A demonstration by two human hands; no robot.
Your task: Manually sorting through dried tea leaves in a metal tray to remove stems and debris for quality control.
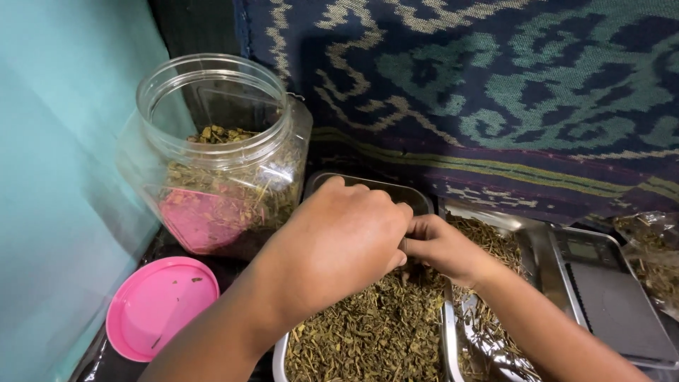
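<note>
Dried green herbs under both hands, curled knuckles-up, fingertips pinched together on bits.

The light is soft and moderate, falling from above and slightly in front, so nothing is harshly lit. The clear plastic jar carries pale glare streaks along its rim and shoulder, and the crinkled foil-like wrap at lower right flashes small bright highlights. Deep shadow sits behind the jar and in the gap under the patterned cloth. The left hand casts a dim patch over the dried herbs. Focus is fair at centre; the forearms at the bottom edge look soft and slightly stretched.
</note>
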